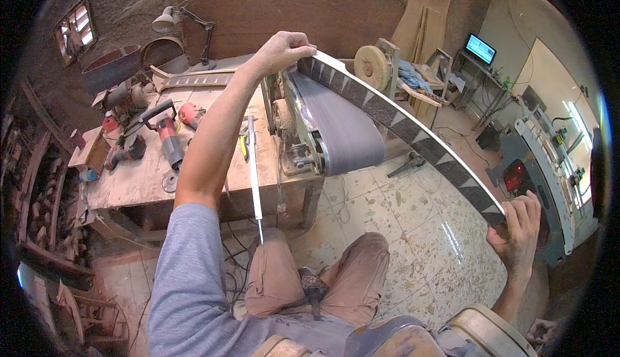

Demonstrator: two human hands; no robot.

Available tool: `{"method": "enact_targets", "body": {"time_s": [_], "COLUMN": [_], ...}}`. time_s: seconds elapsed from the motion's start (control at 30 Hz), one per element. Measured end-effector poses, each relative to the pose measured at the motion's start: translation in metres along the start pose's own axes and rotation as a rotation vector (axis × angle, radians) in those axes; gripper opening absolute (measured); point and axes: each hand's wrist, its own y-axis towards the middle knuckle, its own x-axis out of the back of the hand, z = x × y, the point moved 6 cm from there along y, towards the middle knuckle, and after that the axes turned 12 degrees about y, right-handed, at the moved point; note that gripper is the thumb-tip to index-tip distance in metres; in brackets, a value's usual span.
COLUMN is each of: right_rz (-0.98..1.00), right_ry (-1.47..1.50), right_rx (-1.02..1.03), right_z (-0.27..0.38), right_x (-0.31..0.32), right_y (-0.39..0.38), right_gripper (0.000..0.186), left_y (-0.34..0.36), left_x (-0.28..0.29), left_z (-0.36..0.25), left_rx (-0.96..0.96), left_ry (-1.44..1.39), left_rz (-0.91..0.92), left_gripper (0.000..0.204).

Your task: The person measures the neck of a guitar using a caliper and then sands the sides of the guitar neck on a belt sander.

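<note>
Both hands' grip, left hand [284, 48] and right hand [518, 228], clenches a patterned strip [413, 128] across the belt sander [336, 128] beside a dusty workbench [145, 176].

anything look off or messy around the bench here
Nothing is broken or spilled. The workbench is coated in dust, with power tools lying scattered. A long ruler overhangs its front edge. Both the left hand and the right hand grip the long patterned strip over the sanding belt.

Matt wooden strip [413, 131] against rough abrasive belt [339, 124].
</note>
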Motion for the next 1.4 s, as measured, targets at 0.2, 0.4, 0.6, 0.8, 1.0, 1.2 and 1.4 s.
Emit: {"method": "enact_targets", "body": {"time_s": [0.2, 0.4, 0.6, 0.8, 1.0, 1.2, 1.4], "right_rz": [-0.118, -0.034, 0.039, 0.084, 0.029, 0.008, -0.004], "right_ry": [-0.059, 0.276, 0.627, 0.69, 0.795, 0.836, 0.887], "right_rx": [-0.014, -0.047, -0.03, -0.007, 0.115, 0.221, 0.277], "right_z": [-0.03, -0.027, 0.005, 0.045, 0.06, 0.064, 0.077], "right_x": [0.003, -0.009, -0.019, -0.036, -0.064, -0.097, -0.114], "right_y": [-0.012, 0.012, 0.058, 0.122, 0.18, 0.226, 0.253], "right_gripper": [0.049, 0.05, 0.057, 0.045, 0.037, 0.036, 0.034], "left_y": [-0.004, 0.006, 0.034, 0.048, 0.063, 0.036, 0.011], "left_x": [-0.007, 0.008, 0.02, 0.024, 0.042, 0.075, 0.098], "left_z": [-0.03, 0.002, 0.076, 0.112, 0.176, 0.229, 0.251], "left_rx": [-0.089, -0.108, 0.139, 0.269, 0.349, 0.52, 0.564], "left_ry": [-0.004, 0.094, 0.05, 0.041, -0.101, -0.148, -0.357], "left_rz": [0.058, 0.061, 0.088, -0.048, -0.063, -0.163, -0.227], "left_gripper": [0.037, 0.049, 0.056, 0.049, 0.043, 0.039, 0.043]}}
